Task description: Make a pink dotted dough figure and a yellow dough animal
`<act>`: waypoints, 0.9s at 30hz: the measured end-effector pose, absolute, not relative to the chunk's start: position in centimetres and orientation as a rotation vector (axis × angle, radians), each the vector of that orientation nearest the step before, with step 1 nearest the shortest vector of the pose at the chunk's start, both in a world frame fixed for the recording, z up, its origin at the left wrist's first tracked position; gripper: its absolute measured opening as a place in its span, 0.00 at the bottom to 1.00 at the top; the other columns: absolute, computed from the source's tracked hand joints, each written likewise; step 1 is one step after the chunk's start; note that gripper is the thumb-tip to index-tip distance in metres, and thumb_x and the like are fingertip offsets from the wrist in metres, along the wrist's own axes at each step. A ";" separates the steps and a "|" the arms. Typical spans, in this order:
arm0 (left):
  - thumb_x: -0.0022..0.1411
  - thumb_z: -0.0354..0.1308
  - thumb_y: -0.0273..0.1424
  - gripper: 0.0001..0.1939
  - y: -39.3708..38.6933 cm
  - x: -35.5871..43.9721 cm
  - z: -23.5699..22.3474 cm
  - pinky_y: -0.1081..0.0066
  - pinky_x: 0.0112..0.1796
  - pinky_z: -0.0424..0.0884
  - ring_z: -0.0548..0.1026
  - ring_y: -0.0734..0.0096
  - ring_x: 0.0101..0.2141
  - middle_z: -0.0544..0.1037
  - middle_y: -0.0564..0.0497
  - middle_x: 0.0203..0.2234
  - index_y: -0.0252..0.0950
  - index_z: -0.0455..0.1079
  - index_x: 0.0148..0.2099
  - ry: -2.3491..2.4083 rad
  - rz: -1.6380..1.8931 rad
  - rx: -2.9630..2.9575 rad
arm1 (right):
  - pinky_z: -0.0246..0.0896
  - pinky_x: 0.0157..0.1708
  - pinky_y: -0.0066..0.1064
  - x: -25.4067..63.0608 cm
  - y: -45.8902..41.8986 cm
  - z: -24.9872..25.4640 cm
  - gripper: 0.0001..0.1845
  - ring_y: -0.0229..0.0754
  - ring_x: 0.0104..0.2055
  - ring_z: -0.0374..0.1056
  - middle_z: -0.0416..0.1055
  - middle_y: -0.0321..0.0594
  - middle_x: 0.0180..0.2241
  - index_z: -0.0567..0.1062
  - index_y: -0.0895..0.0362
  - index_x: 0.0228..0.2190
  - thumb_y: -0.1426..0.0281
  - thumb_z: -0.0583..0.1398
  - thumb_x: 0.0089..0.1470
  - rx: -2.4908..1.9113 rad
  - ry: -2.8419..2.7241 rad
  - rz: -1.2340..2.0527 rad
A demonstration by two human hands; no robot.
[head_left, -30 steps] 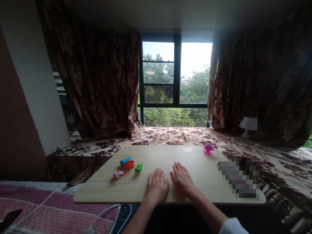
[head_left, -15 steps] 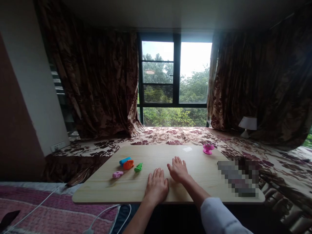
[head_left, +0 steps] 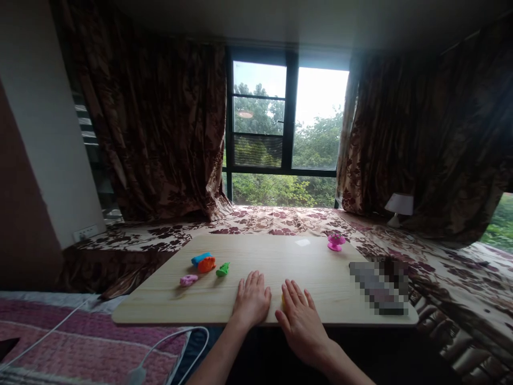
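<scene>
My left hand [head_left: 252,299] lies flat on the pale wooden table [head_left: 160,305], fingers stretched forward and slightly apart, holding nothing. Near the table's front edge my right hand [head_left: 302,315] is spread palm down. A small yellow thing [head_left: 283,301] peeks out beside its index finger; most of it is hidden, so its kind does not show. Left of my hands sit small bright toy-like pieces: a blue one [head_left: 201,259], an orange one [head_left: 207,264], a green one [head_left: 223,269] and a light pink one [head_left: 188,280].
At the table's far right corner stands a bright pink mushroom-shaped piece [head_left: 336,242]. A small white patch [head_left: 302,243] lies near the back edge. A pixelated object [head_left: 379,289] covers the right side. A white lamp [head_left: 399,205] stands beyond; a white cable [head_left: 172,332] hangs at the front left.
My right hand has drawn back toward the front edge, and a bit of yellow now shows beside it. My left hand stays flat. The whole view has shifted slightly.
</scene>
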State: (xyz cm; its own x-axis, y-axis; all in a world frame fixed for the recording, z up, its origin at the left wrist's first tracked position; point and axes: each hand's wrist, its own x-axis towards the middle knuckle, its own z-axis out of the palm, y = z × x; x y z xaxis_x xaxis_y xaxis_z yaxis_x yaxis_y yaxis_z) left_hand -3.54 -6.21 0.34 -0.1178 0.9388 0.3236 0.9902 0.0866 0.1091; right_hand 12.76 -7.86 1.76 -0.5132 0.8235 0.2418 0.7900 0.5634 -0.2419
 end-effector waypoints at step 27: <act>0.63 0.35 0.37 0.28 -5.9 -3.4 0.1 0.57 0.58 0.44 0.53 0.61 0.60 0.59 0.41 0.60 0.29 0.56 0.60 -2.168 -0.442 -1.952 | 0.31 0.60 0.46 12.0 -6.1 2.3 0.30 0.47 0.65 0.37 0.44 0.45 0.63 0.53 0.59 0.60 0.57 0.42 0.62 -1.360 -2.428 0.127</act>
